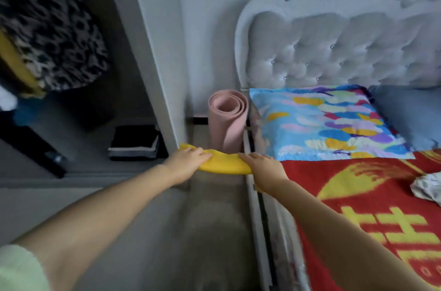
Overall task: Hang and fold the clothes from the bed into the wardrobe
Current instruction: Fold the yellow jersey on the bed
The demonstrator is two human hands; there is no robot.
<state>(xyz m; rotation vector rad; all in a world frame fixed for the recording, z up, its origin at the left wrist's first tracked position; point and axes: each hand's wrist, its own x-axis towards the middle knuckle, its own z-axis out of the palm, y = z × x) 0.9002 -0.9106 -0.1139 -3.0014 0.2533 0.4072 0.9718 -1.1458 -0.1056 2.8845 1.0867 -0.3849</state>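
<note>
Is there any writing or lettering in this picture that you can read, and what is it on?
Red blanket on the bed: large yellow characters, cut off by the frame edge and blurred, not readable.
Folded yellow garment held by the left hand and right hand: no text.
Floral pillow, pink rolled mat: no text.

The folded yellow garment [224,165] I hold between my left hand [185,163] and right hand [267,171] is soft, matt cloth. Beside me, the headboard [334,52] is pale tufted fabric with a faint sheen and shiny stud buttons, the red and yellow blanket [358,207] looks fuzzy, and the patterned pillow [322,121] is smooth cloth. The rolled pink mat [226,121] looks like matt foam, and the leopard-print garment [55,35] in the wardrobe is soft fabric.
</note>
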